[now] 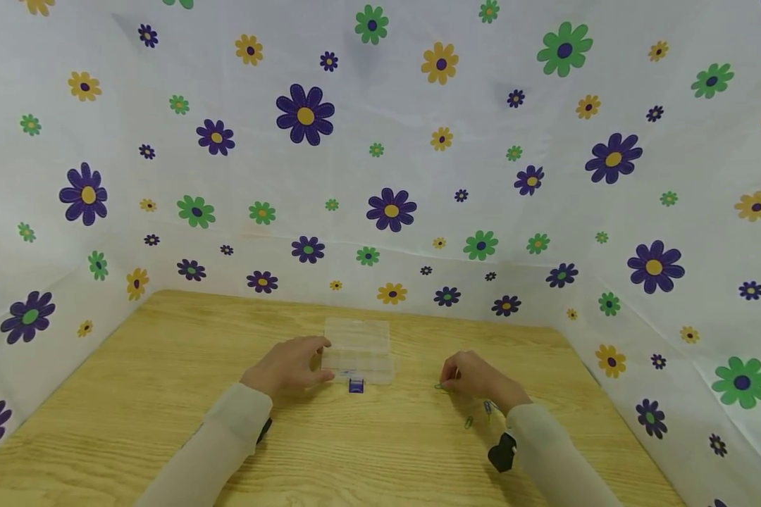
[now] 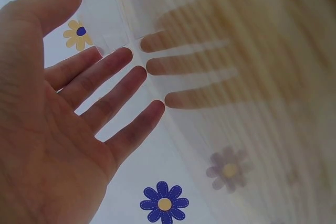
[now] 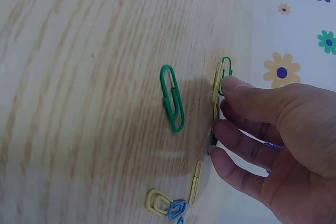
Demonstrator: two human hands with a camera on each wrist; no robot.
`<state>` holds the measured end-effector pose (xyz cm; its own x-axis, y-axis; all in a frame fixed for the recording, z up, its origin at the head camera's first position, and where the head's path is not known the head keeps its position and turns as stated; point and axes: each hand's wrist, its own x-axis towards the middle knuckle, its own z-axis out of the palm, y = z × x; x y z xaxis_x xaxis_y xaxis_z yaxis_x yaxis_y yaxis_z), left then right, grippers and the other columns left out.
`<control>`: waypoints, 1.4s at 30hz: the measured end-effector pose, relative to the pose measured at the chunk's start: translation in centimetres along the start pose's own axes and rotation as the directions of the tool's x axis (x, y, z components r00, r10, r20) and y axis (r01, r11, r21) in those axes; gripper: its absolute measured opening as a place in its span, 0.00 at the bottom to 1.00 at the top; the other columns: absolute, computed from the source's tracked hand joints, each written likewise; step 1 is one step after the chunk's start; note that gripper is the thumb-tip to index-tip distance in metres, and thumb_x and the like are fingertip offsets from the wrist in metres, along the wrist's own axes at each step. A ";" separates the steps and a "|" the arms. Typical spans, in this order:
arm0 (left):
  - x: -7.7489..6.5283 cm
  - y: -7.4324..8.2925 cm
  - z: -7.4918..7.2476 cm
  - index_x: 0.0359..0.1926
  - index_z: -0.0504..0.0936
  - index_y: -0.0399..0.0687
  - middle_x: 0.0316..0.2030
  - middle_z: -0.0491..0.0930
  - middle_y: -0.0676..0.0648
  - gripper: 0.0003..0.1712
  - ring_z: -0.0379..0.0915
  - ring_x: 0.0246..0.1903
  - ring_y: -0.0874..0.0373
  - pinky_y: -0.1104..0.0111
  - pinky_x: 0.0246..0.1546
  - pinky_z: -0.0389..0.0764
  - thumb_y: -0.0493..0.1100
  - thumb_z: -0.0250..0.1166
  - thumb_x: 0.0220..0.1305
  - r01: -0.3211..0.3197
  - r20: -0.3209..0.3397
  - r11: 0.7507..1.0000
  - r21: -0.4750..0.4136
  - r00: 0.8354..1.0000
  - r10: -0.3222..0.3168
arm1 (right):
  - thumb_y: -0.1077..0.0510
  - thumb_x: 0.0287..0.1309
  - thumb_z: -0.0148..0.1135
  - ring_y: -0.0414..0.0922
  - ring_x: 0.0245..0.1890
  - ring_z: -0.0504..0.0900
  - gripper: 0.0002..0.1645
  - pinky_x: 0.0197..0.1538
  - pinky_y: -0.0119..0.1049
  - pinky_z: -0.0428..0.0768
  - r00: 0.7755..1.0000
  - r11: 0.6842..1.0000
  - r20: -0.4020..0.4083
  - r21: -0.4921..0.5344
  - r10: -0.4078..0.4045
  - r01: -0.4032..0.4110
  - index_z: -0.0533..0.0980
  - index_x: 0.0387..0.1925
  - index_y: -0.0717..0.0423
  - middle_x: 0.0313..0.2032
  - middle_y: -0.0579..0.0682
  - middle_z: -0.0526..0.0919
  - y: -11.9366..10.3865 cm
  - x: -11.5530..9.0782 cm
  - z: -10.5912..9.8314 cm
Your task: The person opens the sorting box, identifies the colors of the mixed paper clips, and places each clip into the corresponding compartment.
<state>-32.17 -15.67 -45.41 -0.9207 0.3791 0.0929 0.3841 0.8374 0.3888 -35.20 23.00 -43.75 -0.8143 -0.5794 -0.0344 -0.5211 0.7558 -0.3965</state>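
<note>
A clear plastic box (image 1: 358, 355) lies on the table, with a few blue bits inside near its front. My left hand (image 1: 292, 362) is at the box's left side, thumb by the front corner; in the left wrist view its fingers (image 2: 113, 98) are spread and nearly straight, tips at the tabletop. Thumb and forefinger of my right hand (image 1: 475, 377) pinch a green paper clip (image 3: 227, 66) close to the table. Right beside it is a yellow paper clip (image 3: 216, 81). Another green paper clip (image 3: 173, 98) lies apart from the fingers.
Against the box's front edge sits a small dark-blue rectangular piece (image 1: 356, 386). More yellow paper clips (image 3: 195, 182) and a blue paper clip (image 3: 177, 208) lie near my right wrist. White flowered cloth (image 1: 393, 169) encloses the wooden table (image 1: 368, 451) at the back and sides.
</note>
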 end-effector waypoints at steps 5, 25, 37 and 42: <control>0.0 0.0 0.0 0.67 0.76 0.45 0.58 0.83 0.46 0.36 0.79 0.60 0.46 0.49 0.66 0.78 0.58 0.70 0.66 0.000 0.000 1.000 0.002 1.000 0.000 | 0.63 0.65 0.68 0.36 0.31 0.75 0.05 0.35 0.27 0.77 0.999 1.000 -0.035 0.011 -0.007 0.007 0.83 0.31 0.55 0.31 0.46 0.84 -0.4 0.1 -0.1; 0.3 -0.4 0.3 0.67 0.76 0.44 0.59 0.82 0.45 0.36 0.79 0.60 0.47 0.50 0.65 0.78 0.60 0.69 0.66 -0.014 0.000 1.000 0.018 1.000 0.014 | 0.61 0.64 0.70 0.34 0.31 0.77 0.05 0.35 0.26 0.81 0.945 0.983 -0.286 0.045 -0.158 0.178 0.86 0.30 0.54 0.33 0.48 0.85 -4.1 2.8 0.4; 0.3 -0.3 0.3 0.67 0.75 0.44 0.60 0.82 0.45 0.37 0.78 0.61 0.46 0.49 0.66 0.77 0.61 0.69 0.67 -0.012 -0.003 1.000 0.019 1.000 0.012 | 0.61 0.63 0.71 0.36 0.32 0.78 0.03 0.36 0.23 0.80 0.956 0.979 -0.245 0.084 -0.160 0.186 0.86 0.32 0.56 0.34 0.49 0.86 -6.2 5.3 1.8; 0.2 -0.2 0.2 0.67 0.75 0.44 0.60 0.82 0.45 0.37 0.78 0.61 0.46 0.49 0.66 0.78 0.61 0.69 0.67 -0.009 0.002 1.000 0.023 1.000 0.009 | 0.61 0.63 0.71 0.36 0.32 0.77 0.03 0.36 0.24 0.80 0.962 0.980 -0.229 0.100 -0.148 0.174 0.86 0.32 0.56 0.34 0.49 0.85 -6.6 5.8 2.3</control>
<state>-32.42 -15.71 -45.70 -0.9172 0.3870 0.0947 0.3935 0.8430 0.3667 -35.92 14.00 -43.43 -0.7650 -0.5993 0.2359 -0.6269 0.6088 -0.4862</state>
